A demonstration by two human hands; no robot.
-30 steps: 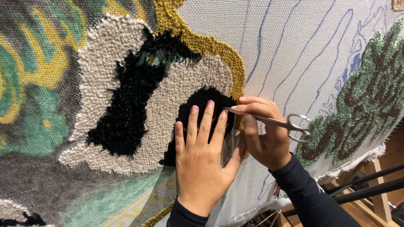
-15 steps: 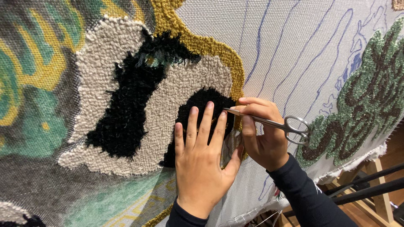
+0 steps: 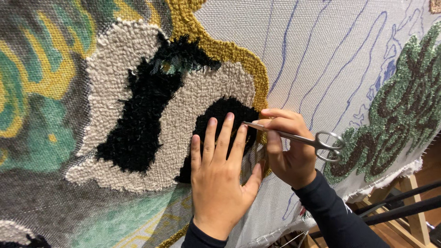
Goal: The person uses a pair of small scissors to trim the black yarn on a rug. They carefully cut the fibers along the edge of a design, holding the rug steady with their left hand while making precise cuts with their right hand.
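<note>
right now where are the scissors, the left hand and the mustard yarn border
scissors (image 3: 328, 146), head view, on the finger loops past the right hand (image 3: 289, 151)
left hand (image 3: 220, 183), head view, on the back of the hand, flat on the tufted rug
mustard yarn border (image 3: 229, 50), head view, on the arc above the cream area

I count two hands: left hand (image 3: 219, 183), right hand (image 3: 288, 151). One pair of scissors (image 3: 298, 138), two finger loops. One rug (image 3: 138, 115) on frame. On it I see two black patches, one cream area, one mustard band, one green-and-brown patch at right. Two dark sleeves. Two black bars at lower right.
</note>
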